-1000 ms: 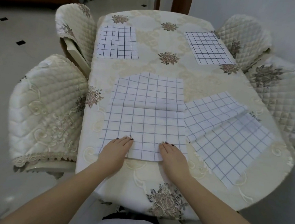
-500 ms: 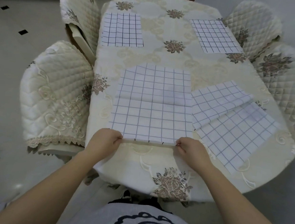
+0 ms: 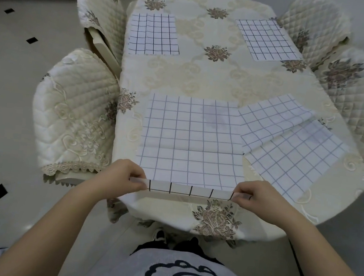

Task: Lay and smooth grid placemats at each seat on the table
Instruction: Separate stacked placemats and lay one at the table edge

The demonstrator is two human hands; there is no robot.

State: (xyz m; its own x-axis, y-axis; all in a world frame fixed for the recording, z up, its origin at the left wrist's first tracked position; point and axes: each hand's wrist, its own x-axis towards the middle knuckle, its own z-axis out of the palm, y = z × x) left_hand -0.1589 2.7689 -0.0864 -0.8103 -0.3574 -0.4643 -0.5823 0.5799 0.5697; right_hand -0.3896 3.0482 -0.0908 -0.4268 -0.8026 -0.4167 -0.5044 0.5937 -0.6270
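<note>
Whereas flat a second ago, near edge of grid placemat (image 3: 189,138) now lifted off the table (image 3: 203,78) at its near edge, pinched at each corner by left hand (image 3: 121,176) and right hand (image 3: 252,194); formerly spread fingers curled closed.

The nearest placemat (image 3: 189,138) is white with a thin blue-grey grid; its lifted near edge shows darker, almost black lines. The mat beside it (image 3: 289,144) carries the same pale grid (a faint greyish patch shows on each). The two far placemats, left (image 3: 153,34) and right (image 3: 267,40), are white with black grids. The tablecloth (image 3: 203,78) on the tabletop is cream with tone-on-tone scrolls and brown-pink flower clusters. The chair covers (image 3: 74,112) are quilted cream with matching embroidery. The floor (image 3: 19,64) is pale tile with small black diamonds. The shirt (image 3: 187,273) is grey with a dark printed outline.
</note>
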